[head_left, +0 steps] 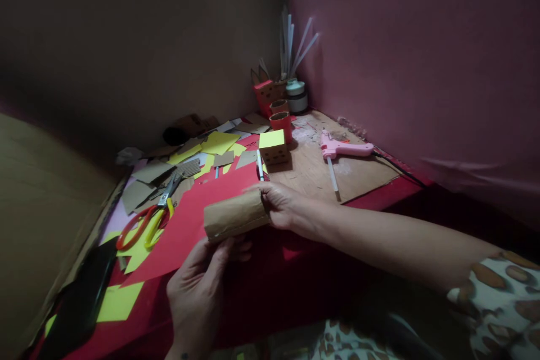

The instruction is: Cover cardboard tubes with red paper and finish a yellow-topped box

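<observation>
On my feed, the right hand was clamped round the right end of the brown tube, thumb and fingers closed on it. The left hand touched the tube's lower left edge from beneath; I couldn't tell whether it was squeezing or merely supporting it. The tube hung tilted over the red sheet, my landmark.

Left of the sheet lay the scissors, blades pointing away from me, one handle red and one yellow; a small dark mark near their pivot might have been a digit, too faint for me to confirm. Yellow paper sat at the sheet's near-left corner, next to a black flat object.

At the sheet's far edge I had a white pen, with a yellow-topped box just beyond it, its front carrying small dark marks I couldn't read as letters. Beyond the sheet, deeper on the bench, stood red cylinders and a pale-lidded jar, any lettering too small to read. Well right of the sheet lay a pink glue gun.
</observation>
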{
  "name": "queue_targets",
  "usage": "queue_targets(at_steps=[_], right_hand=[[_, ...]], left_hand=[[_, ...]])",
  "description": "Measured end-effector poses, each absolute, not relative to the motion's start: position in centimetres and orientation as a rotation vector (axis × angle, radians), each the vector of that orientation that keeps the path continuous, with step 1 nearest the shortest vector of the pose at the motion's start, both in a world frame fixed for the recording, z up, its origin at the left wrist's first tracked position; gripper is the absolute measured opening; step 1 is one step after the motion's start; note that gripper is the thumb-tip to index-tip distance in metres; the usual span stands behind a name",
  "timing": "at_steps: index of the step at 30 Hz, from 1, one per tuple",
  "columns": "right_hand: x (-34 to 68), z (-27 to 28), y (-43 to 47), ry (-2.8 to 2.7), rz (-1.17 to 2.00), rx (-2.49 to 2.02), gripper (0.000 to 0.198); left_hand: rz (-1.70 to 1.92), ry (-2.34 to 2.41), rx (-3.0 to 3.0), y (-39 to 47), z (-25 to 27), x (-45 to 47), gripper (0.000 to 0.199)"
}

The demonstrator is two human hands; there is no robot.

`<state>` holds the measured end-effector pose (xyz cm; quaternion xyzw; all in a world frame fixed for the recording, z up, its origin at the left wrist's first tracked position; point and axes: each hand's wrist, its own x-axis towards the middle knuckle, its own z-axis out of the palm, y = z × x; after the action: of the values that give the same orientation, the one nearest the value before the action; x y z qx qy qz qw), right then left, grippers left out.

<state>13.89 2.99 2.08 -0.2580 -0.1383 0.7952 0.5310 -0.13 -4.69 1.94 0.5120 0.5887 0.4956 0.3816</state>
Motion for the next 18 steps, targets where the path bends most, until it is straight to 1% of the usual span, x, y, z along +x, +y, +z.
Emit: queue_targets(at_steps=[4, 9, 12, 16, 18], right_hand=[[14.0, 2.0, 3.1, -0.344, 2.002, -0.551, 0.013], [14.3, 2.0, 3.3, -0.449, 2.123, -0.398, 0.017], [13.9, 1.9, 3.7, -0.452, 2.182, -0.408, 0.016], [13.4, 1.6, 4.2, -0.445, 2.212, -0.419, 0.017], [13.6, 1.6, 4.2, -0.438, 2.208, -0.43, 0.018]], left_hand=[[1.271, 1.519, 1.34, -5.6, 2.5, 0.5, 0.013], [1.385, 1.541, 1.422, -6.0, 2.3, -0.1, 0.014], [1.238, 1.472, 1.293, -5.5, 2.0, -0.6, 0.019], [1.065, 1.373, 1.11, -4.4, 1.9, -1.1, 0.033], [1.021, 1.363, 1.09, -4.1, 2.0, -1.4, 0.035]])
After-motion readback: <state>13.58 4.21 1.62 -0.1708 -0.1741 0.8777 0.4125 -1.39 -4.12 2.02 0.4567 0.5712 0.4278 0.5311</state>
